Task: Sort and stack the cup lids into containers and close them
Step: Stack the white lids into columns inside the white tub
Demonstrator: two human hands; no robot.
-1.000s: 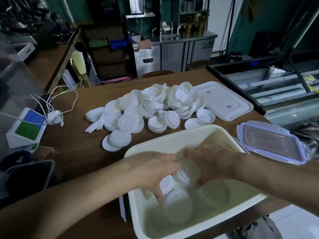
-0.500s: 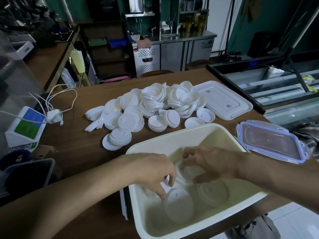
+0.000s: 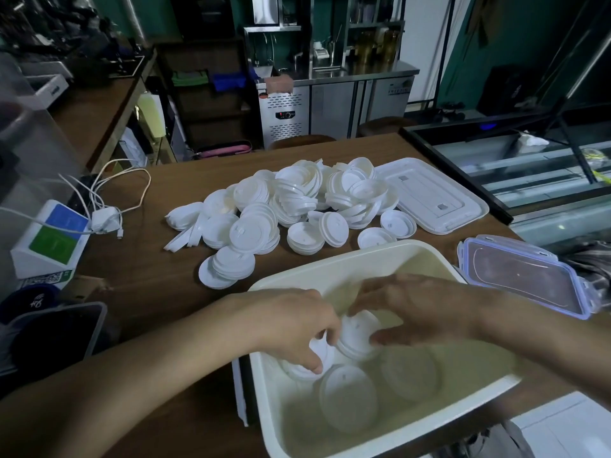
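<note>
A cream plastic tub (image 3: 344, 264) stands at the table's near edge with several white cup lids lying in it. Both hands reach into the tub. My right hand (image 3: 420, 309) grips a short stack of lids (image 3: 358, 335) from the right, thumb under it and fingers over its top. My left hand (image 3: 294, 325) pinches the same stack's left side, and its fingertips also touch loose lids (image 3: 317, 352) at the tub's left wall. A big heap of white lids (image 3: 291, 206) lies on the table beyond the tub.
A white rectangular tub lid (image 3: 433, 200) lies at the back right of the heap. A clear clip-lock container lid (image 3: 522, 276) sits to the right of the tub. At the left are a charger with white cables (image 3: 105, 216), a blue-green box (image 3: 53, 236) and a dark bin (image 3: 56, 335).
The hands have lifted the lid stack a little and drawn it together, tilting it toward the left; my left hand's fingers have shifted from the loose lids up onto the stack.
</note>
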